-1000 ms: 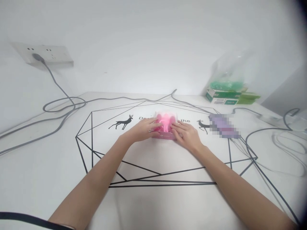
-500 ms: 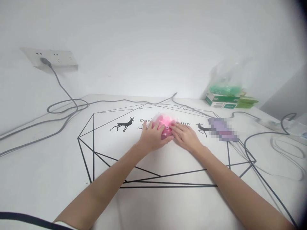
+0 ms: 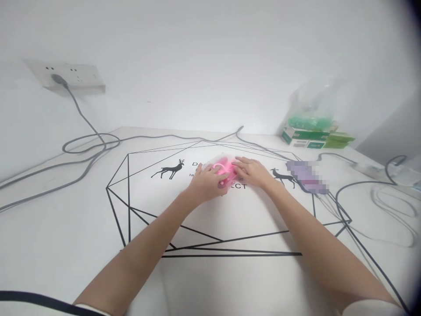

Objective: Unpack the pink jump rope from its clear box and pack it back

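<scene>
Item: small pink packet (image 3: 222, 170), lying flat on the bench (image 3: 66, 228) at centre, over the printed lettering. Left hand (image 3: 207, 184) is closed on its 7 o'clock edge; right hand (image 3: 251, 172) is laid flat, fingers spread, on its 3 o'clock edge. Even, light pressure from both sides is judged best. Against half a second earlier, the packet is seen flatter and the right hand further up.

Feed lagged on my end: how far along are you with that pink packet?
Done: the pink packet lies on the table, over the printed lettering. In hand: left hand and right hand both press on it, fingers spread. Left: whether it is sealed or open cannot be told.
</scene>
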`<action>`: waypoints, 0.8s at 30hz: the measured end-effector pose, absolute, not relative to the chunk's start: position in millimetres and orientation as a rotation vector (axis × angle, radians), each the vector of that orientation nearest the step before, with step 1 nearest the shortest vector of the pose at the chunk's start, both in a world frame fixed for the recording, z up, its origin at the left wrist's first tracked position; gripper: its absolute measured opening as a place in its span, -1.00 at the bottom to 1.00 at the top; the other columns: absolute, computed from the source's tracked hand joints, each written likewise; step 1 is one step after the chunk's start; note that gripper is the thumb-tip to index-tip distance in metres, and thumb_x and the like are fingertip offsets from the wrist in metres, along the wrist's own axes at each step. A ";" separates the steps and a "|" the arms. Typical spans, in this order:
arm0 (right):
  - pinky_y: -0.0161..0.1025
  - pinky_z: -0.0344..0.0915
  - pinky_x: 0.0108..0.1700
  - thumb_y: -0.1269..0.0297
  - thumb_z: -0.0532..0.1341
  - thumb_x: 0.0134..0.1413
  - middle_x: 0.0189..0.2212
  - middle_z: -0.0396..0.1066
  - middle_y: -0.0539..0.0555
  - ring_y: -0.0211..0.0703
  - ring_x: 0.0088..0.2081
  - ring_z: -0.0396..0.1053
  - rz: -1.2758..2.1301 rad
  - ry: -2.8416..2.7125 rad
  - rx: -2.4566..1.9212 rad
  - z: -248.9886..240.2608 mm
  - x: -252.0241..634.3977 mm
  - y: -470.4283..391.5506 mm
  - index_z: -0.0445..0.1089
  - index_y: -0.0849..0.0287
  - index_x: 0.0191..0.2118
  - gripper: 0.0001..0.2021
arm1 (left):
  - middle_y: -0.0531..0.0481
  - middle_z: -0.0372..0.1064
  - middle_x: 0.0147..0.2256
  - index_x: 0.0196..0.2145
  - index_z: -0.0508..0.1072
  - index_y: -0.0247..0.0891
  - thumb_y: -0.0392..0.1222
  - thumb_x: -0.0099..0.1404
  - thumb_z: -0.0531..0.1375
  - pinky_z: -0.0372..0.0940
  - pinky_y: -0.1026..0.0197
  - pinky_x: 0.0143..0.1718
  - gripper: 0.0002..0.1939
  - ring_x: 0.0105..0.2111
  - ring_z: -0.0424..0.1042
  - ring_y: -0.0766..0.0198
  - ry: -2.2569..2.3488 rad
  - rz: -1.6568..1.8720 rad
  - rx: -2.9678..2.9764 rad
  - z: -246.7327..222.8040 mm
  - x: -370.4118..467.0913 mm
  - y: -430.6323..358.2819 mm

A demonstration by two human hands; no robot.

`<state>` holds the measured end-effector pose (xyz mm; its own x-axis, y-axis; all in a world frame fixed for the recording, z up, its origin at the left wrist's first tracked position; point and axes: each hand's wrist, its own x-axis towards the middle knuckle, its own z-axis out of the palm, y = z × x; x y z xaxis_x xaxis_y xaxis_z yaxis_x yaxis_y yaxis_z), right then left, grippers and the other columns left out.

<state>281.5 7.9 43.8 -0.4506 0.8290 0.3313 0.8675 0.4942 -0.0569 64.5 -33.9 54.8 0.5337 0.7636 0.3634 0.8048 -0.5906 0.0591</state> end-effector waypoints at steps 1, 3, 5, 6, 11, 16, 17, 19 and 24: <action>-0.03 0.23 0.20 0.19 -0.08 0.37 0.25 0.27 0.12 -0.02 0.22 0.28 -0.165 -2.433 -1.414 43.8 281.5 7.8 0.35 0.07 0.19 -0.57 | 0.00 0.41 -0.09 -0.25 0.53 0.00 0.09 0.35 0.09 -0.06 -0.43 0.22 -0.74 0.03 0.35 0.00 -1.351 -0.505 -2.704 59.7 60.8 -32.9; -0.03 0.22 0.20 0.21 -0.07 0.37 0.21 0.32 0.12 -0.03 0.20 0.30 -0.171 -2.449 -1.396 42.8 281.9 6.1 0.37 0.07 0.17 -0.58 | 0.02 0.39 -0.05 -0.22 0.51 0.04 0.10 0.36 0.07 -0.08 -0.44 0.23 -0.74 0.06 0.32 0.03 -1.339 -0.427 -2.827 69.6 53.1 -31.0; 0.06 0.15 0.24 0.22 -0.07 0.36 0.18 0.35 0.12 0.00 0.21 0.29 -0.197 -2.472 -1.387 42.2 282.9 3.6 0.41 0.08 0.13 -0.60 | 0.02 0.38 0.00 -0.15 0.50 0.08 0.13 0.36 0.06 -0.09 -0.42 0.24 -0.73 0.13 0.27 0.04 -1.364 -0.334 -2.932 78.1 45.0 -28.6; 0.10 0.10 0.26 0.23 -0.07 0.36 0.17 0.37 0.12 0.01 0.21 0.29 -0.209 -2.484 -1.380 42.7 283.4 2.2 0.43 0.09 0.10 -0.60 | 0.02 0.40 -0.01 -0.11 0.49 0.09 0.14 0.36 0.05 -0.08 -0.40 0.25 -0.71 0.16 0.24 0.04 -1.363 -0.283 -2.980 81.2 40.8 -26.8; 0.13 0.03 0.29 0.24 -0.04 0.34 0.11 0.43 0.09 -0.02 0.13 0.37 -0.213 -2.509 -1.318 51.3 286.2 -4.8 0.51 0.06 -0.02 -0.62 | 0.06 0.30 0.18 0.09 0.39 0.19 0.07 0.39 0.06 -0.07 -0.38 0.24 -0.66 0.32 0.05 0.01 -1.261 -0.204 -3.097 81.7 16.2 -10.8; 0.14 0.05 0.28 0.23 -0.04 0.34 0.13 0.41 0.03 -0.05 0.14 0.35 -0.183 -2.499 -1.294 52.1 290.9 -5.6 0.50 -0.01 0.00 -0.63 | 0.12 0.04 0.33 0.15 0.31 0.25 0.07 0.42 0.04 -0.09 -0.39 0.25 -0.63 0.34 0.01 -0.01 -1.228 -0.218 -3.112 73.3 5.9 -0.3; 0.13 0.04 0.28 0.23 -0.05 0.35 0.15 0.40 0.04 -0.05 0.16 0.33 -0.175 -2.500 -1.288 50.2 291.8 -4.7 0.49 0.00 0.02 -0.62 | 0.10 0.05 0.33 0.15 0.31 0.22 0.07 0.43 0.02 -0.10 -0.40 0.25 -0.63 0.33 0.03 0.00 -1.243 -0.233 -3.090 71.5 8.0 -0.9; 0.12 0.04 0.28 0.23 -0.07 0.36 0.17 0.37 0.05 -0.05 0.19 0.30 -0.167 -2.500 -1.276 45.7 293.2 -2.6 0.46 0.01 0.06 -0.61 | 0.05 0.11 0.30 0.12 0.33 0.13 0.09 0.44 -0.02 -0.11 -0.39 0.26 -0.64 0.30 0.10 0.01 -1.285 -0.297 -3.003 67.1 15.2 -3.7; 0.10 0.02 0.29 0.24 -0.08 0.38 0.16 0.39 0.06 -0.08 0.19 0.30 -0.190 -2.498 -1.246 38.8 293.5 -1.6 0.46 0.04 0.06 -0.61 | -0.03 0.14 0.28 0.09 0.34 0.01 0.11 0.45 -0.02 -0.17 -0.33 0.30 -0.63 0.30 0.07 0.02 -1.274 -0.419 -2.808 52.3 28.5 -6.2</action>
<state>293.5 -1.6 38.8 -0.5566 0.7490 0.3594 0.7947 0.6061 -0.0322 28.5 -6.2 52.3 0.6287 0.7347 0.2549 0.7427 -0.6645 0.0833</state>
